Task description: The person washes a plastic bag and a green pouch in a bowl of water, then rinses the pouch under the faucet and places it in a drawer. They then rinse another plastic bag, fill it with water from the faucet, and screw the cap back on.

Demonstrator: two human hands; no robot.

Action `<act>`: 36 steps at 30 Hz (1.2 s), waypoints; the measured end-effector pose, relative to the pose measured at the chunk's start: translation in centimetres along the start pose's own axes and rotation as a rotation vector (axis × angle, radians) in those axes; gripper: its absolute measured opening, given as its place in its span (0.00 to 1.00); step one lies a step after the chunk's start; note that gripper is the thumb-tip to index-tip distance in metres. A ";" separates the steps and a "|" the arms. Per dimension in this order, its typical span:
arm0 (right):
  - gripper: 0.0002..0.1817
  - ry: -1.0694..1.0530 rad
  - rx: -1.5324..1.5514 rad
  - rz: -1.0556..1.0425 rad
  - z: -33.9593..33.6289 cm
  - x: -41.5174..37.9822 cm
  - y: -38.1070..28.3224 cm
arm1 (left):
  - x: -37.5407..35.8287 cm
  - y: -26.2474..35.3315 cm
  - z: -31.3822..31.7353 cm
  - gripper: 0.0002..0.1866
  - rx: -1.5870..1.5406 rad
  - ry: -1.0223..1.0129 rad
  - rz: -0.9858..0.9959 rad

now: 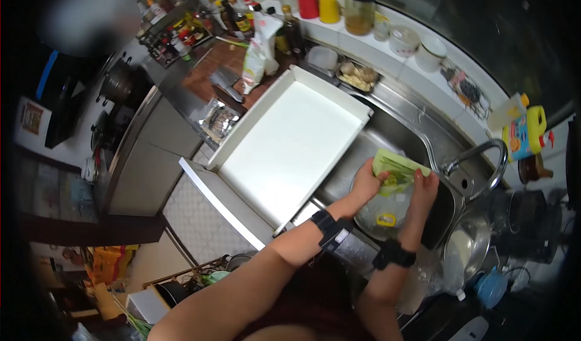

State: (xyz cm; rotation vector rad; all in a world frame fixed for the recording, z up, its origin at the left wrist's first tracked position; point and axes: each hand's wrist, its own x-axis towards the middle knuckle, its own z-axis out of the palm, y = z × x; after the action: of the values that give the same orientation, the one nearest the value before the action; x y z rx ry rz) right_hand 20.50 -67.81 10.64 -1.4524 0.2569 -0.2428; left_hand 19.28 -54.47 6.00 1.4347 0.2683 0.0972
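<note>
Over the sink [363, 144], both my hands hold a pale green, leafy-looking piece [393, 162], with a straight upper edge and darker green in its middle. Its exact kind I cannot make out. My left hand [367, 185] is closed on its left side. At its right end, the fingers of my right hand [425, 186] pinch the edge. Below my hands, a clear bowl or bag [372, 206] sits in the sink, with a yellow loop-shaped thing [386, 220] there. Left of my hands stands a large white drawer [290, 141], partly over the sink.
A curved faucet [499, 159] rises at the sink's right. A yellow bottle [525, 136] and several jars line the sill. A cleaver [225, 82] lies on the counter beyond the drawer, near a white-green bag [255, 62]. A metal bowl [469, 244] stands right.
</note>
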 end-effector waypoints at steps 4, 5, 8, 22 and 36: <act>0.15 -0.017 0.075 -0.073 1.5 -1.0 -2.7 | -0.9 4.7 -0.1 0.17 0.186 0.077 0.013; 0.15 -0.026 0.111 -0.056 1.7 -0.7 -2.8 | -1.0 5.5 -0.2 0.17 0.190 0.112 0.010; 0.16 0.078 0.143 -0.189 3.6 -0.7 -3.6 | -1.0 7.8 0.6 0.17 0.137 0.212 -0.010; 0.24 -0.234 -0.046 0.044 17.5 -10.5 -11.1 | 1.9 19.1 -19.5 0.16 0.149 0.264 0.166; 0.20 -0.576 -0.415 0.125 27.0 -16.3 -8.0 | 13.2 17.5 -44.0 0.17 0.166 0.344 0.173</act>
State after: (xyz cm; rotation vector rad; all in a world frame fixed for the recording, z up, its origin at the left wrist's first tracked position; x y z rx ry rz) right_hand 13.52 -38.00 21.77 -1.8395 -0.0804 0.3527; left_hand 23.11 -6.60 16.70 1.6023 0.4409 0.4751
